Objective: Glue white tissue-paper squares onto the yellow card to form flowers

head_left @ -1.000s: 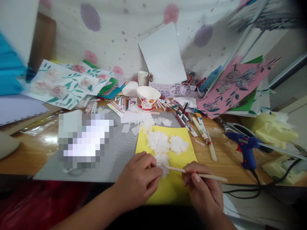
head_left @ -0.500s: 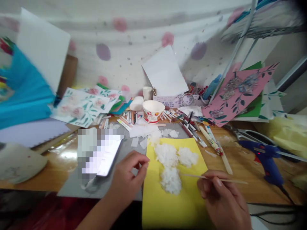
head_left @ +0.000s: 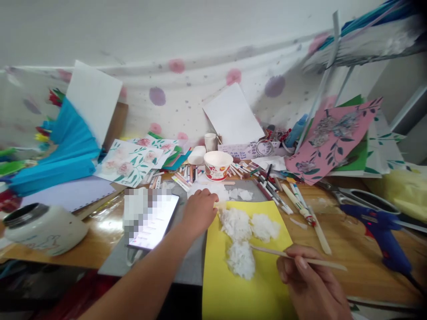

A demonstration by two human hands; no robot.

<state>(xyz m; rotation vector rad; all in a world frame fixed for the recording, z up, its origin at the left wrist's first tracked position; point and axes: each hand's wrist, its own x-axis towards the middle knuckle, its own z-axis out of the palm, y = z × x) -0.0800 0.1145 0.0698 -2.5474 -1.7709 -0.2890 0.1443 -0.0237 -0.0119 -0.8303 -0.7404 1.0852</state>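
Note:
My right hand [head_left: 312, 280] grips a thin wooden stick [head_left: 271, 252] between thumb and fingers. The stick's far tip reaches the edge of the lowest white crumpled-paper flower [head_left: 240, 260]. Two more white flowers, one on the left [head_left: 235, 223] and one on the right [head_left: 265, 227], sit above it on a yellow sheet [head_left: 230, 295]. My left hand [head_left: 200, 211] is at the sheet's upper left corner with its fingers curled down over white tissue paper. Its fingertips are partly hidden, so I cannot make out what they pinch.
A phone [head_left: 155, 222] lies left on a grey mat [head_left: 116, 262]. Behind the sheet are torn white scraps [head_left: 240, 194], a paper bowl [head_left: 218, 166] and many markers [head_left: 271, 191]. To the right are scissors [head_left: 360, 195] and a blue glue gun [head_left: 380, 235]; a white jar [head_left: 50, 231] lies at left.
My left hand has moved forward from beside the yellow sheet to the tissue at its top left corner. The right hand still holds the stick near the lowest flower. The view has shifted slightly.

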